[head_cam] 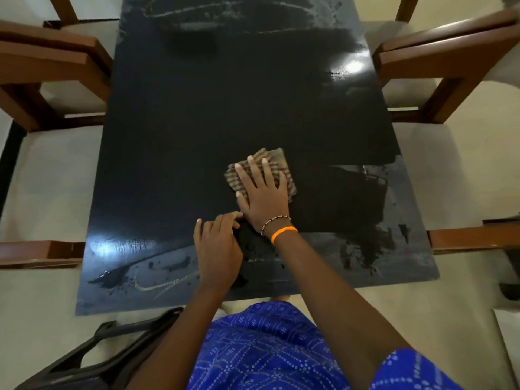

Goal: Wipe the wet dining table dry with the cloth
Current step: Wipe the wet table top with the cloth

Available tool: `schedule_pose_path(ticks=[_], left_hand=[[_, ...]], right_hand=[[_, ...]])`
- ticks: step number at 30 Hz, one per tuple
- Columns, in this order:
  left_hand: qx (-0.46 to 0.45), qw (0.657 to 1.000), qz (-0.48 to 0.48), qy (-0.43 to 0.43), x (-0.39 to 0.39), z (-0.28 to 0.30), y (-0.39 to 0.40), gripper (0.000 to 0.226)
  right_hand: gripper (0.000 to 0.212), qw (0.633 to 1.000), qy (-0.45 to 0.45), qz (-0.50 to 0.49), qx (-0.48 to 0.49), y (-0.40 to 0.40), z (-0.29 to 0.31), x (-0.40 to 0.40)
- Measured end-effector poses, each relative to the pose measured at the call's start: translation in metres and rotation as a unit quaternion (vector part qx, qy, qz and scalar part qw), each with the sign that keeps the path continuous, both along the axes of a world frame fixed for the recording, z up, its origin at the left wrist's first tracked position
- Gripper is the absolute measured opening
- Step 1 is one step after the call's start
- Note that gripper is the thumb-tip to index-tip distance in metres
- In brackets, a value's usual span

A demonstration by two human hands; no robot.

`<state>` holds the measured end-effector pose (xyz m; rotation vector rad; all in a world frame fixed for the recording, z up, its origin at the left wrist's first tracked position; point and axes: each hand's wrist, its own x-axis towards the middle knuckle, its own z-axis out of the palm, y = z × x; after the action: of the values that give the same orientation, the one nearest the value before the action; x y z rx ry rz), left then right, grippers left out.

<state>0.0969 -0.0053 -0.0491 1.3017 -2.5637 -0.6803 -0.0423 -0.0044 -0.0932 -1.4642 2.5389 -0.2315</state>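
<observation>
Step in hand: I judge this as mid-wipe; the right hand lies flat on the cloth and presses it onto the worktop.
Cloth position: a folded checked cloth, right of centre on the dark worktop, nearer the near edge than the far one, lying flat under the palm.
Right hand fingers: spread apart and laid flat over the cloth; pressing, not clamped round it.
Left hand: the left hand rests on the bare worktop just near and left of the right wrist, touching or almost touching it; I cannot tell which.
Left hand fingers: loosely curled and close together, holding nothing that I can see.
Surface condition: the middle band reads as even and dark. Streaks and droplets remain along the near edge to the left, blotches near the right corner, and smeared arcs at the far end.
Progress: my judgement is partly done; 3 wet areas remain.
Next move: I expect the cloth must be drawn toward the near strip, keeping flat pressure, with the left hand lifted clear of the path.
Surroundings: wooden chairs stand along both long sides.
</observation>
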Motion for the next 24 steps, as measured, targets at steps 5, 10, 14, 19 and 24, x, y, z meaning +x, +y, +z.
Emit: schedule_pose_path(ticks=[5, 10, 14, 19, 24], left_hand=[[-0.007, 0.999, -0.04, 0.008, -0.04, 0.0, 0.018, 0.034], [-0.006, 0.995, -0.102, 0.005, -0.081, -0.004, 0.035, 0.034], [-0.005, 0.99, -0.138, 0.001, -0.099, -0.006, 0.041, 0.035], [-0.012, 0.983, -0.181, -0.023, -0.11, -0.007, 0.051, 0.033], [-0.01, 0.976, -0.212, -0.04, -0.119, -0.008, 0.06, 0.032]], right_hand=[[0.063, 0.999, 0.027, -0.027, -0.024, 0.052, 0.0, -0.064], [0.064, 0.986, 0.049, -0.157, 0.005, 0.118, 0.001, -0.15], [0.062, 0.97, 0.028, -0.242, 0.012, 0.136, 0.001, -0.205], [0.061, 0.963, -0.004, -0.268, 0.01, 0.121, 0.002, -0.232], [0.061, 0.969, -0.013, -0.249, 0.004, 0.142, 0.008, -0.216]])
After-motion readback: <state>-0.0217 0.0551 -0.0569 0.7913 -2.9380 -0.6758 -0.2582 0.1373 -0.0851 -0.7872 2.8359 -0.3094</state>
